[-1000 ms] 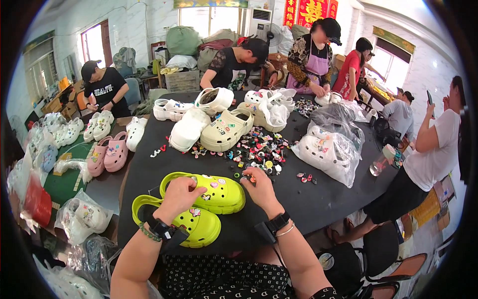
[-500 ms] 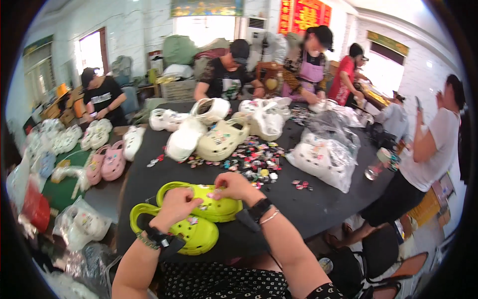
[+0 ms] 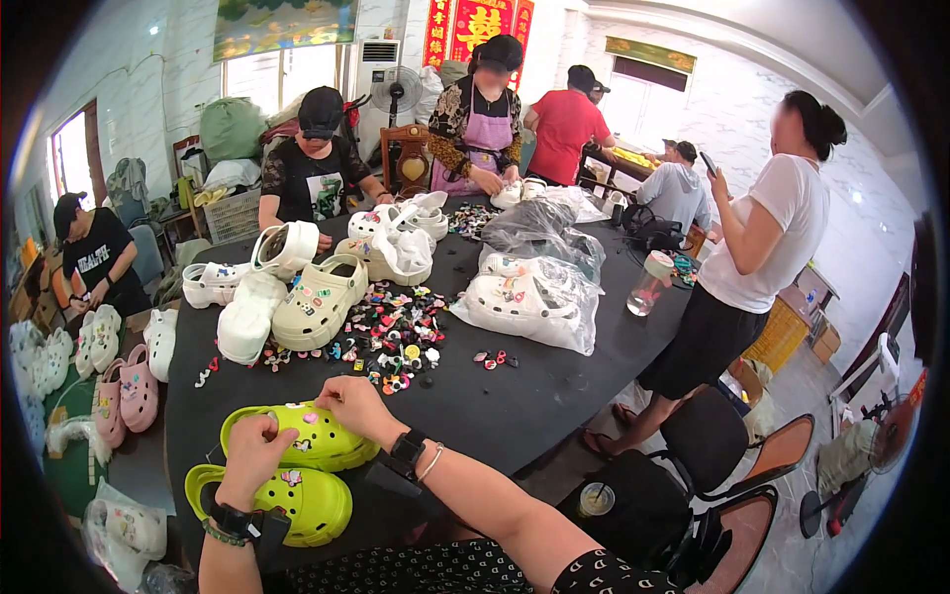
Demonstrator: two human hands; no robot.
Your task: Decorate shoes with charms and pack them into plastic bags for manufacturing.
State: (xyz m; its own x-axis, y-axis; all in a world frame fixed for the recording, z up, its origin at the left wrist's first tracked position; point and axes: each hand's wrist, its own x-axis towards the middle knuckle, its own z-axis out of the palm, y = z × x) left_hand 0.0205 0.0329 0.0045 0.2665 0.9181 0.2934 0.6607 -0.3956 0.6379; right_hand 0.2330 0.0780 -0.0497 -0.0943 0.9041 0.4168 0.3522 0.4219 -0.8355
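Note:
Two lime-green clogs lie side by side at the front of the black table. My left hand (image 3: 255,457) is closed on the heel end of the far clog (image 3: 332,447), thumb over its rim and the other fingers partly hidden. Over that clog's far side, my right hand (image 3: 356,407) is closed in a pinch; whatever is between its fingertips is too small to make out. A pink charm (image 3: 310,418) and others sit on the far clog's upper. The near clog (image 3: 315,508) also carries charms and lies below my left hand.
Loose colourful shoe charms (image 3: 396,332) are heaped beyond the clogs. White and beige clogs (image 3: 319,305) stand behind them, with bagged white clogs (image 3: 529,302) to the right. A clear bottle (image 3: 649,284) stands at the right edge. Several people work or stand around the table (image 3: 515,406).
The view has swung to the right, so the table and clogs appear farther left. My right hand has come off the pink charm to the clog's far side; my left stays on its heel end.

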